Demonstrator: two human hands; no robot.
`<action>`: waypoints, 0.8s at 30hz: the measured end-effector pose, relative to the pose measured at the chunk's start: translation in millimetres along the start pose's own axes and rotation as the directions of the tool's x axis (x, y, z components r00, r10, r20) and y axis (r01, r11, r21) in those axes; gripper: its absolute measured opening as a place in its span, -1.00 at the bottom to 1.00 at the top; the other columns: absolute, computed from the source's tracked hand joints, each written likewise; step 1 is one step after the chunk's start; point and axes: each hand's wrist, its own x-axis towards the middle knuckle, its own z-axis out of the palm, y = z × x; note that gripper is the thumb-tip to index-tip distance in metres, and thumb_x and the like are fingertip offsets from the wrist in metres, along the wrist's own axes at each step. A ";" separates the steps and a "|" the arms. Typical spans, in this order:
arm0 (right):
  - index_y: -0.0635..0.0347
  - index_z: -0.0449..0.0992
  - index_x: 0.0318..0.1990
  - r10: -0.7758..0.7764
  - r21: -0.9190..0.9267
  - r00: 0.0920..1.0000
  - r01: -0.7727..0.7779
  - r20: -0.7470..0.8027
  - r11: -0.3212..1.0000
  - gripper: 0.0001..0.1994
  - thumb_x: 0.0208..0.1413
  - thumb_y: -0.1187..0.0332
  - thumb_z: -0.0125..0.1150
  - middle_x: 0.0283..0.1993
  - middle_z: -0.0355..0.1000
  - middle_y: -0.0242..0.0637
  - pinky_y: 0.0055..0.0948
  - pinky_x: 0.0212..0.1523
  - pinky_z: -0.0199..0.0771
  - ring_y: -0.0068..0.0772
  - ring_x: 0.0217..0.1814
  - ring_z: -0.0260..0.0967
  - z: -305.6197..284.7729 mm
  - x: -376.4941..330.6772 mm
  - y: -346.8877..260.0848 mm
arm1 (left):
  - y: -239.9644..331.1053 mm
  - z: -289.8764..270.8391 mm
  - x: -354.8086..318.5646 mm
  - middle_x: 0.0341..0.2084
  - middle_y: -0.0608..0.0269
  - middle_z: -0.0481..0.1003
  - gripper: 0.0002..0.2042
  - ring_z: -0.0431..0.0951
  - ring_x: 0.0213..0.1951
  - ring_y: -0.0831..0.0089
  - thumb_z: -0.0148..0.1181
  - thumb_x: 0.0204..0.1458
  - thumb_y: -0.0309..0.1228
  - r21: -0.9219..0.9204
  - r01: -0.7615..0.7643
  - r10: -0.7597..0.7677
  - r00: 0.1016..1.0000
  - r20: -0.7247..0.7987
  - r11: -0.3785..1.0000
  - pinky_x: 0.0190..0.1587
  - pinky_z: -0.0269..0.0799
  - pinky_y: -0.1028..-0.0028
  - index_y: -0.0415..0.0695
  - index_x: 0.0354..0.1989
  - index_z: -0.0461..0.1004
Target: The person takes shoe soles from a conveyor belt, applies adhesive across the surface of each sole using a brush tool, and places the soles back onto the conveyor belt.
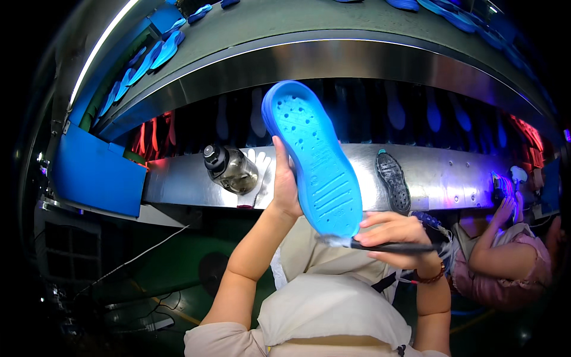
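A bright blue foam shoe sole (pixel 321 163) is held up in front of me, tilted, its inner face with small holes and slanted grooves turned towards me. My left hand (pixel 286 185) grips its left edge, the fingers mostly hidden behind it. My right hand (pixel 395 235) is closed around a black-handled brush (pixel 404 246). The pale bristles, slightly blurred, lie at the sole's lower end, by its rim. Whether they press on the surface I cannot tell.
On the metal ledge (pixel 437 187) stand a dark translucent bottle (pixel 233 171), a white glove (pixel 262 162) and a black sole (pixel 392 181). Blue soles (pixel 143 66) line the green belt (pixel 327 18) above. Further soles (pixel 434 113) show in the dark gap. A co-worker (pixel 511 262) sits at right.
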 end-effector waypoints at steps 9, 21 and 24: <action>0.41 0.43 -0.21 0.390 0.665 0.810 0.000 -0.439 0.747 -0.79 -0.08 0.63 0.11 -0.13 0.42 0.03 -0.40 0.07 0.29 -0.28 -0.03 0.37 30.1 -3.9 10.5 | -39.5 42.8 -24.3 0.02 -0.10 0.30 -0.32 0.39 -0.01 0.09 -0.35 0.09 0.08 0.057 -0.133 0.132 0.991 0.014 0.989 0.10 0.27 0.16 -0.30 0.17 0.07; 0.38 0.51 -0.30 0.143 0.294 0.942 -0.050 -0.303 0.955 -0.81 -0.17 0.63 0.18 -0.25 0.48 -0.02 -0.41 -0.08 0.42 -0.24 -0.16 0.46 1.8 9.8 -13.0 | -28.7 33.2 -12.3 -0.10 0.01 0.40 -0.48 0.45 -0.11 0.25 -0.18 0.10 -0.10 -0.003 -0.082 0.082 0.996 -0.030 0.997 0.00 0.34 0.32 -0.31 0.07 0.22; 0.36 0.52 -0.33 0.071 0.058 0.966 -0.058 -0.249 0.997 -0.83 -0.18 0.60 0.21 -0.27 0.49 -0.06 -0.44 -0.14 0.45 -0.26 -0.20 0.48 -17.5 19.8 -7.1 | -23.8 40.0 -10.6 -0.10 0.00 0.40 -0.48 0.45 -0.11 0.25 -0.15 0.08 -0.11 0.116 -0.082 0.087 0.995 -0.041 0.990 0.00 0.34 0.31 -0.31 0.07 0.22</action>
